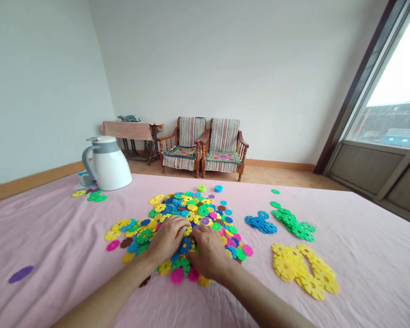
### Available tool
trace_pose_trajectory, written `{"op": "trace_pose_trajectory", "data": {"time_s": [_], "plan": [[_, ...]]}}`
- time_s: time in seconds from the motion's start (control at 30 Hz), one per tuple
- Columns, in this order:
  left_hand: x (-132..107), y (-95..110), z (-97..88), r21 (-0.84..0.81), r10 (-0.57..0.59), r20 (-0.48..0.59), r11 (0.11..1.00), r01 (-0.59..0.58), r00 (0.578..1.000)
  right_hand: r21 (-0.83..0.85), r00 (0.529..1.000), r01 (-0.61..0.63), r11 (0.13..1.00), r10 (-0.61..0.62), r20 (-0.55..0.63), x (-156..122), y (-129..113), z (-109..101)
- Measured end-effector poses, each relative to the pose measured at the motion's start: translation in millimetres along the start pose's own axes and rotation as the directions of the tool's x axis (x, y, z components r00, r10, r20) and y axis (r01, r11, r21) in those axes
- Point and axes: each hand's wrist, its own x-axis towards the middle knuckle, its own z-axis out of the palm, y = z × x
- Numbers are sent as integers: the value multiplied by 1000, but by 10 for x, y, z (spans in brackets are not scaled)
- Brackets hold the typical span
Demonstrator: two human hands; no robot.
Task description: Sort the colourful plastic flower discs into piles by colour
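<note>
Both hands in the thick of it: L hand (169, 236) and R hand (209, 249) sit side by side, close tog., over the near-middle of a mixed pile of plastic snowflake discs (203, 210) on the pink cloth (372, 259). Fingers curl down among the pcs; tips are mostly hidden, so can't tell if either hand's pinching a disc or just touching. A blue disc (186, 246) shows btwn the hands, nearest both. Out R, well apart from the pile, it's one colour per group: blue cluster (260, 223), green cluster (290, 223), yellow cluster (285, 266), the yellow nearest the wearer. So step in hand looks like picking through the mix by colour, prob. far from done, w/ loads of colours jumbled. Next move calls for a clean pinch on a matching pc, freed from its overlapping neighbours w/o dragging extras along, e.g. one hand parting, t'other lifting.
</note>
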Motion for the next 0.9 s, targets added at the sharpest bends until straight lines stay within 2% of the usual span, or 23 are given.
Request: {"op": "trace_pose_trajectory", "data": {"time_s": [0.17,0.43,0.67,0.9], "plan": [[7,17,-15,-4,8,16,1000,-8,1000,55,998,-21,998,24,-51,39,13,77],[3,13,-20,-17,-1,3,1000,1,1000,283,986,-105,953,137,-97,35,88,112],[18,0,-3,0,17,0,1000,-17,1000,302,957,-197,933,250,-149,29,239,-66],[-5,1,-7,13,25,6,1000,-25,1000,340,937,-226,913,299,-182,-99,593,-366]]}}
